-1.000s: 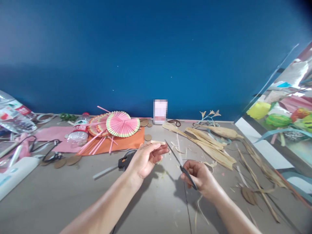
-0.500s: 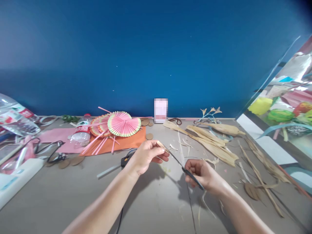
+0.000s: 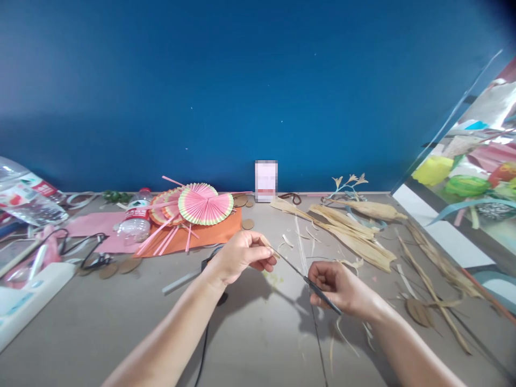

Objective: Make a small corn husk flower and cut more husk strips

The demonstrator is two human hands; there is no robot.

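My left hand (image 3: 245, 259) is raised above the middle of the table, its thumb and fingers pinching a small tan strip of dried husk (image 3: 265, 241), mostly hidden by the fingers. My right hand (image 3: 342, 290) grips a pair of scissors (image 3: 323, 296) by the black handles. Their thin blades point up and left, with the tips at the husk strip beside my left fingertips. Whether the blades are fully closed is hard to make out. Thin husk trimmings (image 3: 345, 336) lie below my right hand.
Dried corn husks (image 3: 357, 236) spread over the right of the table. Pink paper fans (image 3: 205, 207) rest on orange paper (image 3: 217, 236) at the left, near a plastic bottle (image 3: 136, 217). A white power strip (image 3: 38, 298) lies far left. A glue stick (image 3: 181, 282) pokes out behind my left forearm.
My right hand and the scissors have shifted slightly to the right. My left hand has stayed nearly in place, still pinching the husk strip.
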